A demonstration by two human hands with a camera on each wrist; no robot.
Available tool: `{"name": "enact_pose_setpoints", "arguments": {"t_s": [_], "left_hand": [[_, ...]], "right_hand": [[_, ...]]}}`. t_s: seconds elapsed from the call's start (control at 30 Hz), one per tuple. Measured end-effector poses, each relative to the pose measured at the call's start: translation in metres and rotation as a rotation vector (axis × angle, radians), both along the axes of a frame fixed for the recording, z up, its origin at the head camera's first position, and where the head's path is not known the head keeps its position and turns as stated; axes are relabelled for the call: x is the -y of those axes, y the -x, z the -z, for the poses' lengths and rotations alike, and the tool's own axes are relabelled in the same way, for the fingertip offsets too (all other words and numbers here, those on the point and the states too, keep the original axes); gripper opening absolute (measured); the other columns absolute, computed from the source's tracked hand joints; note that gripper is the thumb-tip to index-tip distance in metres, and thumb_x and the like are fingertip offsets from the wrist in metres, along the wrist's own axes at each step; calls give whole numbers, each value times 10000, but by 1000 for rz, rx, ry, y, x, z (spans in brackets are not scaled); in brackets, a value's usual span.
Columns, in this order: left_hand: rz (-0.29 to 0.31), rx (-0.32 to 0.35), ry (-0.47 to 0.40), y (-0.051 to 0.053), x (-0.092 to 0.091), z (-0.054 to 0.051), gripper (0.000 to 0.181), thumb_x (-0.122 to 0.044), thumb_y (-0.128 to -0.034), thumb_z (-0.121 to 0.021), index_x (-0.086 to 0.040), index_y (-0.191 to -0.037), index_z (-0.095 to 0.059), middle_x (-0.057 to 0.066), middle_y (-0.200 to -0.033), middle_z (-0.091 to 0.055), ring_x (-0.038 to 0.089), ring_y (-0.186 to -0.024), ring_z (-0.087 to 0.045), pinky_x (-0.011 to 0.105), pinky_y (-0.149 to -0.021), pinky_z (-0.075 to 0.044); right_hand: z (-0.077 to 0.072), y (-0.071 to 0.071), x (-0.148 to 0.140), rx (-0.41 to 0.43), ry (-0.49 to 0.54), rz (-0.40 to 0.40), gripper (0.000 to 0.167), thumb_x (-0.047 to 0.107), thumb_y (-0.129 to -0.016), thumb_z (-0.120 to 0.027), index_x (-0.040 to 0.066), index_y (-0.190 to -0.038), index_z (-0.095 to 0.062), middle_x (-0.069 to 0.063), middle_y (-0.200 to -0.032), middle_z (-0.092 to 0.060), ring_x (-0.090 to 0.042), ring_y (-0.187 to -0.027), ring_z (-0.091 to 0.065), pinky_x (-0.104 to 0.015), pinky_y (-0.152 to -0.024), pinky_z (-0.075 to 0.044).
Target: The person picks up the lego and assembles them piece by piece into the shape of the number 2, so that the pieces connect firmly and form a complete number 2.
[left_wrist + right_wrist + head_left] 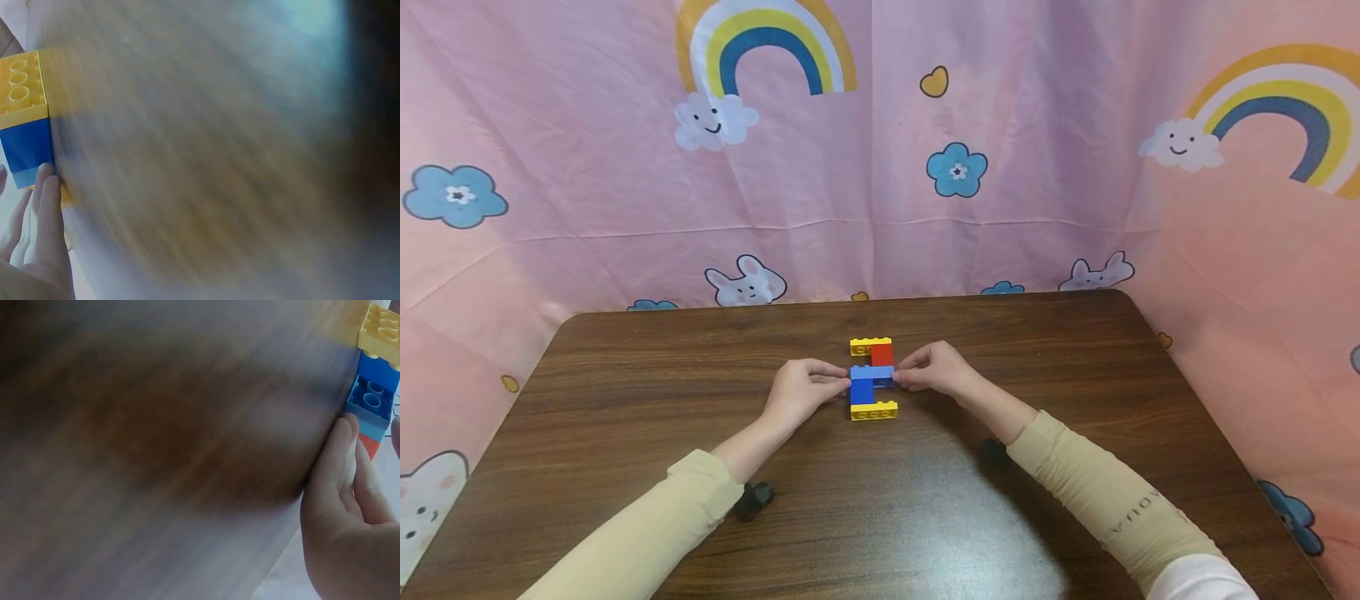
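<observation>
A structure of toy building bricks lies on its side on the brown table, in the middle of the head view. It has a yellow brick (874, 412) at the near end, then a dark blue brick (862, 392), a lighter blue brick (872, 372), a red brick (882, 355) and a yellow brick (871, 342) at the far end. My left hand (797, 390) pinches the left end of the lighter blue brick. At its right end, my right hand (938, 369) does likewise. Both wrist views show fingertips against the bricks; hollow undersides (372, 399) face me.
The brown wooden table (700, 350) has rounded far corners. A pink curtain (880, 183) with rainbows, flowers and rabbits hangs behind it and at both sides. Dark wrist devices (754, 500) sit under the beige sleeves (647, 525).
</observation>
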State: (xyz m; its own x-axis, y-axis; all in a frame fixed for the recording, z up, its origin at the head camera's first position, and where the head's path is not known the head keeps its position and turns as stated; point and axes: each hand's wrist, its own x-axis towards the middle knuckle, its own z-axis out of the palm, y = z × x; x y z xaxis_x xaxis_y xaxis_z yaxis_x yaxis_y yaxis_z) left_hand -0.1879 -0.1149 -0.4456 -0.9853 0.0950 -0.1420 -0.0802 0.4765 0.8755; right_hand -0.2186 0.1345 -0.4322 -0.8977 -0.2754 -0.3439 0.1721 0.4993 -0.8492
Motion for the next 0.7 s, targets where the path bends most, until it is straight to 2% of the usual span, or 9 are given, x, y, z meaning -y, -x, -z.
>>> {"name": "enact_pose_setpoints", "arguments": {"t_s": [0.27,0.43,0.57,0.7], "left_hand": [[3,-46,48,-3,12,2,261,-182,-950,-815,-5,-1142,-803,182,-1160,-806,299,-1090,-794,472,-999,-646],[16,-66,59,-6,20,1,285,-182,-958,-809,3,-1174,-784,186,-1160,-805,306,-1076,-797,490,-1006,-639],[37,-95,107,-10,24,0,322,-203,-950,-820,-11,-1203,-768,175,-1164,-805,296,-1051,-804,496,-1002,-640],[55,-129,147,-15,27,-2,352,-217,-939,-832,-23,-1222,-755,170,-1205,-792,300,-1067,-798,480,-981,-652]], "right_hand": [[2,-3,-8,-15,-19,-24,309,184,-957,-802,-23,-1187,-786,-185,-1229,-775,-147,-898,-753,-320,-918,-675],[1,-9,-14,-57,-59,-46,322,223,-949,-812,15,-1194,-791,-159,-1232,-778,-190,-981,-719,-315,-913,-640],[-1,-14,-19,-92,-68,-77,351,215,-954,-807,2,-1230,-765,-162,-1218,-787,-245,-1081,-739,-371,-972,-636],[-2,-18,-26,-133,-56,-96,379,185,-954,-803,-18,-1267,-733,-175,-1195,-792,-277,-1091,-764,-433,-1017,-641]]}}
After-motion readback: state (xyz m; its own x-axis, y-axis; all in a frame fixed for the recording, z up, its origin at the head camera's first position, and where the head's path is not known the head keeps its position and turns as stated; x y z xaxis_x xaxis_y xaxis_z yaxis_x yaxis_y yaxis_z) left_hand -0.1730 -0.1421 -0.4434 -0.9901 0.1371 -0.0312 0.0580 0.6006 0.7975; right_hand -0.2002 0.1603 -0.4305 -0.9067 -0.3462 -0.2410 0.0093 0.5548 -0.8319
